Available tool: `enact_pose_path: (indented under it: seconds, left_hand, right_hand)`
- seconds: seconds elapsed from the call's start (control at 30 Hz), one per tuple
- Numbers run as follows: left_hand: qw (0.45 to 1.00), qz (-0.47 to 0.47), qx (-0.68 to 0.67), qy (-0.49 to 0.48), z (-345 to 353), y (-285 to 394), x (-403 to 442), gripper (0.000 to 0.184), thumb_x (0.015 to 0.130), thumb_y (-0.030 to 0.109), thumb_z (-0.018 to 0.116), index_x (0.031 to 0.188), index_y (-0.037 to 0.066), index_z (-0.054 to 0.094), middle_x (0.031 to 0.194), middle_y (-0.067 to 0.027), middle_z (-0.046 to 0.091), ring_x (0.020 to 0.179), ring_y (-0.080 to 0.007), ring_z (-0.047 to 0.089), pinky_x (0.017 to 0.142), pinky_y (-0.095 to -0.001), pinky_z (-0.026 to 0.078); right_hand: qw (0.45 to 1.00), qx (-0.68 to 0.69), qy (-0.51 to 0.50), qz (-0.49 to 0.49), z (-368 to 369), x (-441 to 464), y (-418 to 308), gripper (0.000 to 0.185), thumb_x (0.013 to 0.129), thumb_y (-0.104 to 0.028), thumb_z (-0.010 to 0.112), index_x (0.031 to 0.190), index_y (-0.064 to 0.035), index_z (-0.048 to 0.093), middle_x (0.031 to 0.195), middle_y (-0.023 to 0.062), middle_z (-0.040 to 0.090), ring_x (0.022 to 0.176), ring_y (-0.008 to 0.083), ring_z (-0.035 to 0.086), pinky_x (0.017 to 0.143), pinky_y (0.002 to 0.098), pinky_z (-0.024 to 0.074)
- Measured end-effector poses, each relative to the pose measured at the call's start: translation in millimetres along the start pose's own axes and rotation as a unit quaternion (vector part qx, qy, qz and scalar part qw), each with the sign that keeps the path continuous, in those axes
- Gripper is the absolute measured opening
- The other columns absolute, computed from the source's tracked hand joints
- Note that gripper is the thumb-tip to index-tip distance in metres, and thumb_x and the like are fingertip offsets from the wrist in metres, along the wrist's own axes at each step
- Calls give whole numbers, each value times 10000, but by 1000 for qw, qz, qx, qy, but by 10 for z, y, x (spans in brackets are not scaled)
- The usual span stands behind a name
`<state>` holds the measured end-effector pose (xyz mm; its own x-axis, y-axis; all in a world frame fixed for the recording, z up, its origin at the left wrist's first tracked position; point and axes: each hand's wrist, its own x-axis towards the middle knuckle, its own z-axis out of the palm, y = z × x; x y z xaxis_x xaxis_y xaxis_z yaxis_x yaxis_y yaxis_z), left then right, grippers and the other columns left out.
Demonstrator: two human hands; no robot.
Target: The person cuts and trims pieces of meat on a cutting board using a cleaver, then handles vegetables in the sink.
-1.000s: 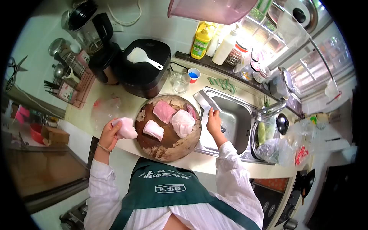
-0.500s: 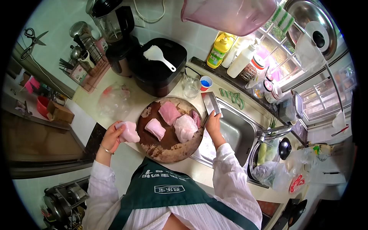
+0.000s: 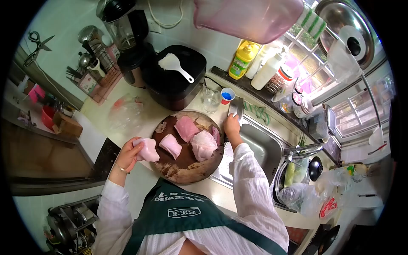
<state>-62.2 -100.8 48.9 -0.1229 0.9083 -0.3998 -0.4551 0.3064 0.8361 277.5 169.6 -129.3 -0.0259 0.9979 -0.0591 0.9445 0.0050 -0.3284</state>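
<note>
My left hand (image 3: 127, 156) holds a pale pink piece of meat (image 3: 148, 150) at the left edge of a round, worn chopping board (image 3: 182, 168). On the board lie a small pale piece (image 3: 170, 146), a pinker piece (image 3: 185, 128), a large whitish piece (image 3: 204, 145) and a thin strip (image 3: 216, 136) at the right. My right hand (image 3: 231, 126) is wrapped round the handle of a cleaver (image 3: 237, 107), just right of the board by the sink's left edge. The blade points away from me, and the hand hides most of the handle.
A sink (image 3: 261, 146) lies to the right. Behind the board stand a black rice cooker (image 3: 178, 91) with a white paddle (image 3: 174, 66), a glass (image 3: 211, 102) and a paper cup (image 3: 227, 95). A plastic bag (image 3: 126, 112) lies at the left; a pink basin (image 3: 246, 19) hangs overhead.
My right hand has moved left with the cleaver, toward the board, and the blade has turned more upright. My left hand has brought its meat right, to the board's edge. The view has shifted.
</note>
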Motion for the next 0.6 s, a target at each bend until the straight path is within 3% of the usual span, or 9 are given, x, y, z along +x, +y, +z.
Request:
enact_pose_path:
  seconds: [0.07, 0.17, 0.3, 0.33, 0.4, 0.43, 0.47, 0.5, 0.6]
  left_hand:
    - [1000, 7, -9, -13, -9, -22, 17, 252, 920, 129, 575, 1133, 18, 501, 1083, -83, 589, 986, -188, 611, 821, -360, 548]
    - [999, 13, -38, -27, -14, -120, 144, 326, 943, 168, 542, 1213, -6, 484, 1140, -109, 592, 1024, -212, 608, 878, -380, 520]
    - [992, 7, -108, -58, 111, -135, 370, 321, 948, 141, 530, 1236, 4, 501, 1175, -87, 592, 1079, -194, 587, 939, -363, 488]
    - [989, 5, -125, -80, 167, -106, 408, 320, 944, 150, 541, 1235, 19, 506, 1176, -85, 592, 1075, -187, 589, 937, -362, 490]
    - [991, 30, -93, -91, 256, -150, 546, 295, 939, 154, 557, 1206, 37, 516, 1153, -73, 587, 1061, -174, 584, 936, -355, 484]
    - [992, 25, -84, -93, 360, -126, 592, 278, 927, 140, 577, 1186, 51, 525, 1129, -64, 589, 1037, -160, 589, 925, -341, 488]
    - [992, 28, -78, -95, 431, -131, 650, 271, 918, 131, 592, 1171, 57, 529, 1112, -55, 588, 1012, -145, 587, 904, -319, 492]
    - [992, 30, -70, -100, 489, -144, 717, 265, 908, 122, 607, 1156, 63, 533, 1096, -45, 586, 988, -130, 586, 882, -297, 496]
    - [992, 91, 0, -84, 475, -266, 951, 223, 905, 87, 602, 1118, 45, 553, 1059, -42, 599, 955, -114, 588, 827, -262, 492]
  right_hand:
    - [1000, -13, -26, -5, 16, 35, 12, 320, 841, -154, 517, 1124, -8, 491, 1104, 270, 500, 893, 449, 619, 757, 492, 521]
    - [994, -54, -74, -64, -93, -4, 99, 503, 854, -255, 573, 1280, -29, 432, 1201, 260, 492, 898, 423, 626, 762, 485, 524]
    - [990, -57, -68, -110, -425, 135, 102, 306, 858, -314, 615, 1001, -44, 601, 921, 188, 642, 805, 348, 654, 668, 451, 514]
    - [989, 57, -28, -137, -779, -30, -222, 261, 859, -290, 625, 927, -39, 603, 847, 179, 642, 769, 327, 652, 633, 431, 503]
    - [939, 287, -21, -189, -1088, -301, -724, 173, 886, -217, 623, 882, -45, 607, 761, 113, 645, 665, 232, 632, 573, 351, 474]
    - [884, 413, -107, -191, -1104, -465, -953, 159, 910, -190, 599, 1001, -61, 612, 843, 54, 647, 739, 156, 614, 638, 295, 476]
    - [826, 477, -179, -243, -1076, -631, -1161, 278, 925, -206, 585, 1169, -74, 561, 991, 33, 622, 886, 115, 578, 739, 253, 461]
    - [762, 538, -240, -268, -1200, -887, -1456, 378, 926, -215, 588, 1266, -79, 496, 1111, 66, 594, 995, 128, 558, 819, 257, 449]
    - [712, 579, -337, -211, -979, -1184, -1799, 380, 933, -216, 581, 1271, -68, 493, 1116, 60, 592, 1006, 124, 556, 842, 265, 452]
